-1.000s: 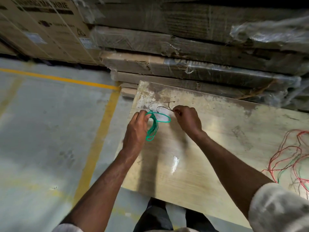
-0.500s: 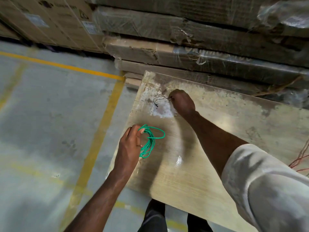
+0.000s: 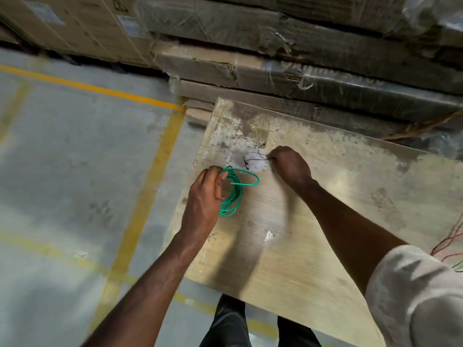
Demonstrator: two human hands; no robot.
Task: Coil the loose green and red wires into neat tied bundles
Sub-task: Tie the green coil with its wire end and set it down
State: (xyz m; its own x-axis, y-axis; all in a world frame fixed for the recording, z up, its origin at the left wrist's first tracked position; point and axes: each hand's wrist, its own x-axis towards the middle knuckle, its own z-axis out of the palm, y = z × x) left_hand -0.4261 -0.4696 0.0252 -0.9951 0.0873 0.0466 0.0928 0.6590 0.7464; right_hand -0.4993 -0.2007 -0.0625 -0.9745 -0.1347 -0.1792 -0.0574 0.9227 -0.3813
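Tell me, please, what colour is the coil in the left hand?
Green coil, clearest in the head view.

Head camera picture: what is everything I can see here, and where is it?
green wire coil: one, green, held over the board's left part
thin tie: one, dark, beyond the coil
loose wires: several, mostly red, right edge
board: one, pale wood, centre
wrapped packs: several, brown, stacked beyond the board
floor: grey, yellow lines, left
left hand: one, holds the coil
right hand: one, pinches the tie
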